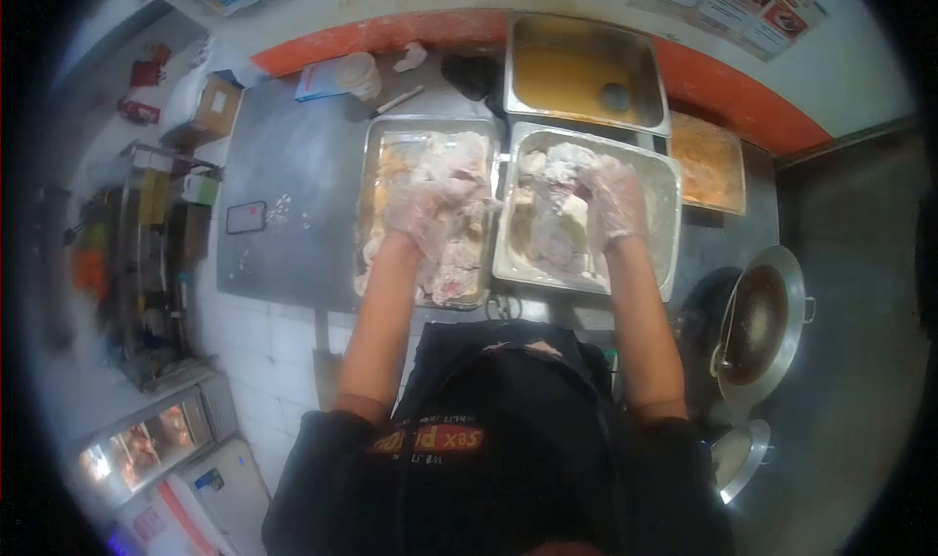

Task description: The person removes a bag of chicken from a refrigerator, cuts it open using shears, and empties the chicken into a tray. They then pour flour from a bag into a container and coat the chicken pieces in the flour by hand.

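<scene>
My left hand [418, 216], in a clear plastic glove, is over a metal tray [368, 165] of flour-coated meat pieces. Its fingers close on a floured piece of meat [457, 183] near the tray's right side. In the deeper metal pan [676, 199] beside it, my gloved right hand [618, 202] bends its fingers inward at the right side. White flour [567, 160] lies in clumps right at those fingertips, and what they hold is hidden. More floured pieces [557, 238] lie lower in the pan.
Behind stands a metal pan of yellowish liquid [562, 72], with a tray of orange-brown crumbs [705, 165] to its right. A phone [246, 218] and a white tub [360, 75] rest on the steel table [293, 165]. A large wok [796, 326] of dark liquid is at right.
</scene>
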A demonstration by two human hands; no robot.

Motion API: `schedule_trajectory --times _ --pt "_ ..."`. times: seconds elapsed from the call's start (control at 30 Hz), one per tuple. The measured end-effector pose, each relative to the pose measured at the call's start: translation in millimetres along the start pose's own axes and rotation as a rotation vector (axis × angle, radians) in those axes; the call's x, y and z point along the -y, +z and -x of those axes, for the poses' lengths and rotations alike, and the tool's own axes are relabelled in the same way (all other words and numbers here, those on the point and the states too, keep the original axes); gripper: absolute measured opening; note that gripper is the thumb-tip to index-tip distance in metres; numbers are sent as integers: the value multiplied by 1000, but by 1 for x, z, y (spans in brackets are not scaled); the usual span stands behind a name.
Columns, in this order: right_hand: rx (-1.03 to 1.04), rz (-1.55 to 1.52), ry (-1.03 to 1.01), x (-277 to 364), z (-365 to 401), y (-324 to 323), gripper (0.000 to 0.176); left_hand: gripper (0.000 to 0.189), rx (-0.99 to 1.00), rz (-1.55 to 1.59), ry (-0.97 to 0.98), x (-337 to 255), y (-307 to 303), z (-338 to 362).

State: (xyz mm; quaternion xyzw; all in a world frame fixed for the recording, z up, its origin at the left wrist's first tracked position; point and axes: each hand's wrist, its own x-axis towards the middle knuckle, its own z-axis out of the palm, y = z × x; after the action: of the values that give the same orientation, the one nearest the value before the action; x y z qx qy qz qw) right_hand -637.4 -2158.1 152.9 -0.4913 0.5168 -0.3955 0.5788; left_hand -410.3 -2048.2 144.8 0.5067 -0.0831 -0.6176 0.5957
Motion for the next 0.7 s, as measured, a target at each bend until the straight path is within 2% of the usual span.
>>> schedule_trajectory --times 0.03,0.1,0.13,0.2,0.23,0.3,0.33,0.37,0.4,0.43,0.5,0.53,0.57,0.6,0.63,0.67,0.7 --pt "110 258 -20 2 -1 12 18 32 -9 -2 1 -7 -20 0" --pt "216 410 -196 -3 -6 51 15 33 -322 -263 198 -14 -59 -7" --pt "254 499 -258 4 0 72 11 33 -323 -260 197 -19 -69 -8" --pt "292 261 66 8 10 110 17 31 -400 -796 74 -31 -87 -10" --pt "297 276 36 -22 2 134 20 31 -402 -797 74 -25 -104 -16" --pt "296 290 9 -79 -9 174 24 26 -566 -1277 474 0 -142 -38" --pt "363 526 -55 -92 -7 190 22 26 -560 -1279 472 5 -152 -37" --pt "421 764 -121 -97 -9 197 21 25 -475 -1526 576 9 -157 -34" --pt "397 769 -116 -93 -3 192 21 24 -368 -1767 689 12 -155 -33" --pt "382 825 -125 -93 11 183 25 24 -339 -1762 704 15 -153 -33" --pt "355 893 -124 -93 12 163 30 26 -448 -1224 474 13 -142 -25" --pt "285 753 -303 -94 4 140 30 26 -432 -1217 472 11 -132 -25" --pt "218 609 -481 -94 -4 114 29 27 -396 -1134 543 9 -113 -23" --pt "103 520 -254 -92 -16 88 27 28 -364 -1050 616 5 -93 -21" --pt "-11 422 -30 -91 -30 60 25 28 -304 -1242 763 2 -70 -18" --pt "-74 620 -168 -95 -49 27 25 29 -239 -1435 912 4 -45 -18" --pt "-139 815 -307 -105 -64 7 26 26 -133 -1465 1047 10 -23 -22"
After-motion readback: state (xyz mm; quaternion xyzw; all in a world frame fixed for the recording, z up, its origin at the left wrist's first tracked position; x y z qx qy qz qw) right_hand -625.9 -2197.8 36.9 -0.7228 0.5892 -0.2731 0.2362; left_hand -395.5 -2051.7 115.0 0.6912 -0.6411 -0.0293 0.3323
